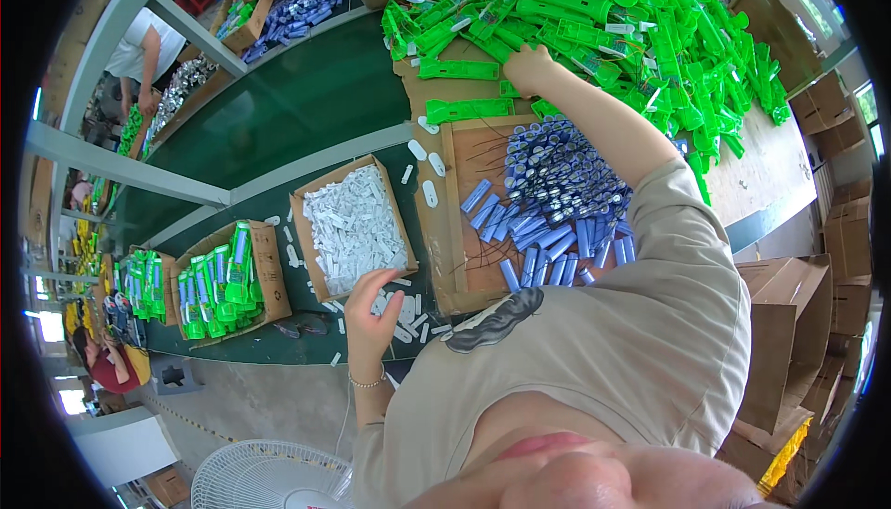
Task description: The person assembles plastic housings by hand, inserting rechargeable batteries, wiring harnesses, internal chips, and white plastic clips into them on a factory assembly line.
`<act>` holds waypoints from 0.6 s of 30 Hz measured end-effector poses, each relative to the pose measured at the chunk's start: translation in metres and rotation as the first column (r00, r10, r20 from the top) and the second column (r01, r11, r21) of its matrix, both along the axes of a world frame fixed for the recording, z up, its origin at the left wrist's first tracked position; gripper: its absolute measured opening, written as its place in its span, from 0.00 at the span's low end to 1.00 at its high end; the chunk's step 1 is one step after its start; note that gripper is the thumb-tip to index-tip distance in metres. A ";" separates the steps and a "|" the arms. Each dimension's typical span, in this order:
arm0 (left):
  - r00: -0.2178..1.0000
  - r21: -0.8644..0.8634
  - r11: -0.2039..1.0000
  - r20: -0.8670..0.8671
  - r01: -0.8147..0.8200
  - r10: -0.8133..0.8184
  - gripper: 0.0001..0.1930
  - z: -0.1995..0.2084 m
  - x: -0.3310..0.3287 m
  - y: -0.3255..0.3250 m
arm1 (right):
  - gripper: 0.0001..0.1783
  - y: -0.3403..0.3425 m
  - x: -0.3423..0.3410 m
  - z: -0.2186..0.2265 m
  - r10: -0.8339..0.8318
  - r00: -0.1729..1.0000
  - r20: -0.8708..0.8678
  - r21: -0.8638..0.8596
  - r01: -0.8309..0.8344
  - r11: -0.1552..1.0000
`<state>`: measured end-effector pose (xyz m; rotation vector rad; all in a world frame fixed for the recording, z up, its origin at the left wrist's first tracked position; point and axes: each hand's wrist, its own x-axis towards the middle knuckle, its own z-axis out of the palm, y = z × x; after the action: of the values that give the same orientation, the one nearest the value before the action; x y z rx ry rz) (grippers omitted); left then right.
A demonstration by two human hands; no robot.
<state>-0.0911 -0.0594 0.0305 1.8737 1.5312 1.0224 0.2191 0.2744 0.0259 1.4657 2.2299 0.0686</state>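
My right hand (pixel 529 70) reaches across to the near left edge of a big heap of bright green plastic casings (pixel 668 45). Its fingers are curled round the end of one green plastic casing (pixel 492 45); the fingertips are partly hidden. Two more casings (pixel 459 69) lie separately beside it on cardboard. My left hand (pixel 373 312) is held over the near edge of a cardboard box (pixel 295 221) full of small white plastic pieces (pixel 353 226). Its thumb stands apart from the fingers, and nothing shows in it. Blue cylindrical battery cells (pixel 557 184) with thin dark wires fill a shallow cardboard tray (pixel 455 277) in front of me.
Boxes of green casings with blue cells (pixel 218 286) stand at the left. Loose white pieces (pixel 429 193) are scattered on the green table (pixel 278 91). A metal frame (pixel 130 164) crosses the left side. A white fan (pixel 269 476) stands low. Other people work at the far left.
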 end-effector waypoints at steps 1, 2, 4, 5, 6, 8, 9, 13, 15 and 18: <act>0.999 -0.024 1.000 0.037 -0.007 0.008 0.15 -0.003 -0.003 0.000 | 0.26 0.002 -0.001 -0.002 -0.006 1.000 -0.009 0.003 0.006 1.000; 0.997 -0.054 0.998 0.075 -0.021 0.025 0.14 -0.005 -0.004 -0.003 | 0.26 0.002 -0.004 -0.004 -0.033 0.998 0.048 -0.031 0.035 0.999; 0.995 -0.054 0.998 0.095 -0.036 0.041 0.14 -0.004 0.004 -0.001 | 0.26 0.003 -0.003 -0.004 -0.063 0.993 0.098 -0.064 0.069 0.996; 0.991 -0.055 0.997 0.120 -0.053 0.060 0.14 -0.004 0.009 -0.002 | 0.26 0.002 -0.001 0.002 -0.072 0.996 0.061 -0.039 0.075 0.996; 0.993 -0.051 0.997 0.108 -0.051 0.056 0.14 -0.006 0.010 -0.001 | 0.25 0.001 0.000 0.011 -0.083 0.996 0.021 -0.008 0.084 0.996; 0.992 0.019 1.000 0.128 -0.019 0.016 0.13 -0.008 0.015 0.001 | 0.25 -0.011 0.018 0.031 -0.097 0.972 -0.216 0.152 0.131 0.980; 0.990 0.019 1.000 0.141 -0.017 0.014 0.13 -0.004 0.019 0.003 | 0.24 -0.021 0.033 0.040 -0.064 0.941 -0.331 0.256 0.155 0.954; 0.962 -0.017 0.999 0.267 -0.050 0.052 0.16 -0.011 0.033 0.015 | 0.25 -0.097 0.050 0.065 0.225 0.698 -0.680 0.568 0.306 0.764; 0.984 0.093 0.995 0.179 -0.018 0.001 0.19 0.006 0.050 0.031 | 0.26 -0.134 0.037 0.078 0.296 0.535 -0.791 0.534 0.369 0.761; 0.996 0.364 0.928 0.022 0.075 -0.089 0.30 0.026 0.076 0.059 | 0.25 -0.180 0.001 0.089 0.342 0.077 -0.937 0.347 0.324 0.880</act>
<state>-0.0147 -0.0003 0.0560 2.1288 1.2941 1.3679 0.2198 0.0948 0.1152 2.1760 3.5639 -0.7197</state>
